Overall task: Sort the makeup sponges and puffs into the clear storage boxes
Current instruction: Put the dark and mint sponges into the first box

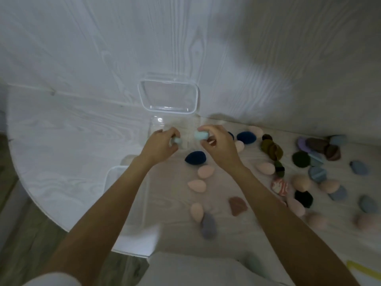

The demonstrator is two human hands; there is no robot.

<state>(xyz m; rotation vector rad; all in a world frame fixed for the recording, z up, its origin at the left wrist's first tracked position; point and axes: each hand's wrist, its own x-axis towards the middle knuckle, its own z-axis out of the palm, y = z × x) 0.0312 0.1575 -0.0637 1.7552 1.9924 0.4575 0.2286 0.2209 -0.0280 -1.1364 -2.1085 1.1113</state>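
- My left hand [162, 146], centre of the frame, pinches a pale mint sponge [177, 140] between curled fingers and thumb.
- My right hand [217, 144], just right of centre, grips a second mint sponge [201, 135] at the fingertips.
- Both hands sit over a clear storage box [175, 129], whose open lid [168, 97] stands upright behind it, against the white wood-grain wall [82, 48].
- A second clear box [115, 174] lies at lower left, partly hidden by my left forearm.
- A navy sponge [194, 157] lies on the table [237, 182], just below and between my hands.
- Pink sponges [205, 171] are scattered across the lower centre.
- Blue, olive, black and brown puffs [317, 174] are spread across the right of the frame; several are blurred.
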